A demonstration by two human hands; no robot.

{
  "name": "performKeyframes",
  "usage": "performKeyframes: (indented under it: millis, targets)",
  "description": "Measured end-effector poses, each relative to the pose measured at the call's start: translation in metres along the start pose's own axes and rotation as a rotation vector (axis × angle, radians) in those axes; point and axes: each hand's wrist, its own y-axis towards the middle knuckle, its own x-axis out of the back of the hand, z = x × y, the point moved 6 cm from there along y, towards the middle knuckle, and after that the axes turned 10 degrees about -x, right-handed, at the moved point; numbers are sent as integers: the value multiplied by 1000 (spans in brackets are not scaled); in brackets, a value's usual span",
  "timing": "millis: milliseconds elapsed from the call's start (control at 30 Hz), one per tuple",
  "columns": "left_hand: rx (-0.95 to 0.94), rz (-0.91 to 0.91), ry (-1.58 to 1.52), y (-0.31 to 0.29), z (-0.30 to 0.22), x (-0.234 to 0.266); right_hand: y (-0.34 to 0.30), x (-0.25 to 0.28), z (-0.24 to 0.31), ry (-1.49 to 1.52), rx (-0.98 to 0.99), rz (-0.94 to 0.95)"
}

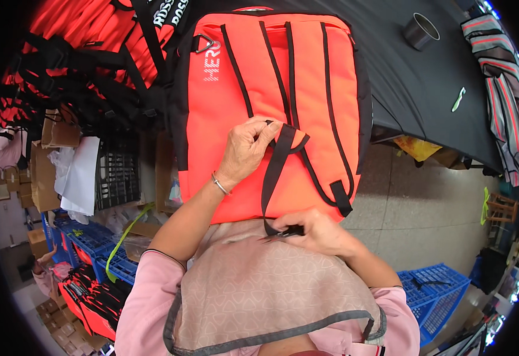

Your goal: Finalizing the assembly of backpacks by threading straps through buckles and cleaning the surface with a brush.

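Observation:
A bright orange-red backpack (pixel 224 101) with black edges lies in front of me, its shoulder straps (pixel 276 71) facing up. My left hand (pixel 244 148) is closed, thumb and fingers pinching the lower end of the left shoulder strap. From that end a black webbing strap (pixel 275 172) runs down toward me. Close to my apron (pixel 259 291), my right hand (pixel 318 232) is closed round a small dark tool that looks like thread snips (pixel 289 232). Its pointed tips are beside the webbing's lower end. Whether the right fingers also grip the webbing, I cannot tell.
The backpack rests partly on a black-covered table (pixel 390 71), where a metal cup (pixel 421 31) and a small white-and-green tool (pixel 458 99) lie. More orange-red bags (pixel 87 41) are heaped at the far left. Blue crates (pixel 437 296) stand low on both sides.

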Motion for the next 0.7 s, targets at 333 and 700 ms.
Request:
performKeyframes:
  millis: [333,700]
  targets:
    - [-13,161,40,-16,-18,1,15,175,30,549,282,-694]
    - [-69,264,-19,-25,-24,-2,141,124,33,236,308,-673]
